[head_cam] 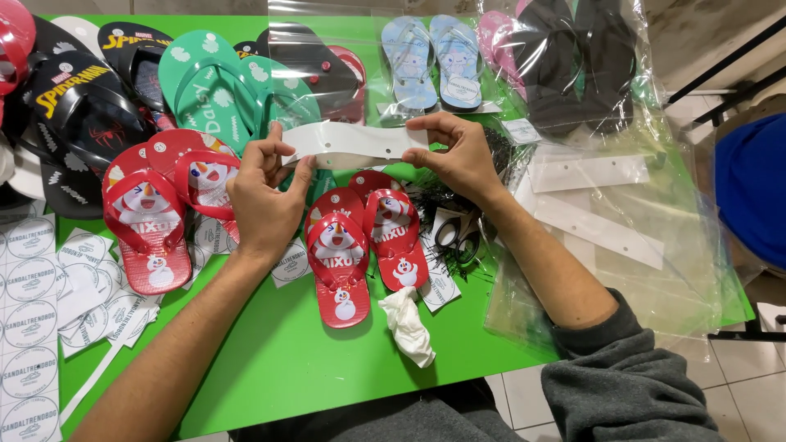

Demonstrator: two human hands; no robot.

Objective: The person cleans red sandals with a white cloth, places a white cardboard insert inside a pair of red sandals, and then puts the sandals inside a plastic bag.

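Both my hands hold a white card strip (348, 141) with small punched holes, stretched level above the green table (278, 368). My left hand (264, 200) pinches its left end and my right hand (458, 155) pinches its right end. Just below the strip lies a pair of small red flip-flops (367, 241) with a cartoon print, side by side, toes away from me. A second red pair (168, 200) of the same kind lies to the left of my left hand.
Green flip-flops (221, 90) and black printed ones (78, 115) fill the back left. Bagged blue flip-flops (432, 61) and black ones (573, 57) lie at the back. Round sticker sheets (33, 327), a crumpled white cloth (409, 327), clear bags with white strips (598, 229), black plastic hooks (454, 237).
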